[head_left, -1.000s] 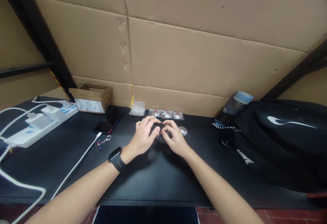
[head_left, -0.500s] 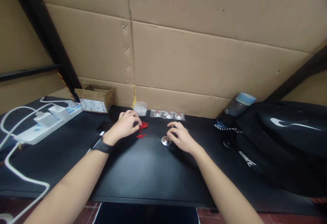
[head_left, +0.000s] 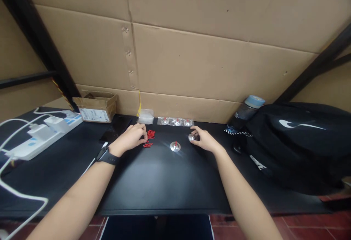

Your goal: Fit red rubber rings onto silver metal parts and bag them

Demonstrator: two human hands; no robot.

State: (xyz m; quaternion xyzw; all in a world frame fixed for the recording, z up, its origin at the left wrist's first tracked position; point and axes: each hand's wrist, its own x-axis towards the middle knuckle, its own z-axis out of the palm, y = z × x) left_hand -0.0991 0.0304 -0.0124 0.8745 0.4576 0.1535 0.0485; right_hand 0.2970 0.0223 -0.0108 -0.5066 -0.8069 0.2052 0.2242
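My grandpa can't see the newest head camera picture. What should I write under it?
A person's left hand is at red cords, and the right hand is at a shiny metal disc, on a black table. Another disc with a red middle lies between the hands. Behind are three clear packets; to the right, a bottle and black bag.

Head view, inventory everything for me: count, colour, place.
Metal discs: two, silver, centre
Bagged discs: three, silver, back
Cords: count unclear, red, left of discs
Packets: count unclear, clear, back
Box: one, brown, back left
Power strip: one, white, left
Cables: several, white, left
Phone: one, black, near box
Bottle: one, dark, back right
Backpack: one, black, right
Table: one, black, below
Cardboard wall: one, brown, behind
Watch: one, black, left wrist
Left hand: one, bare, by cords
Right hand: one, bare, at disc
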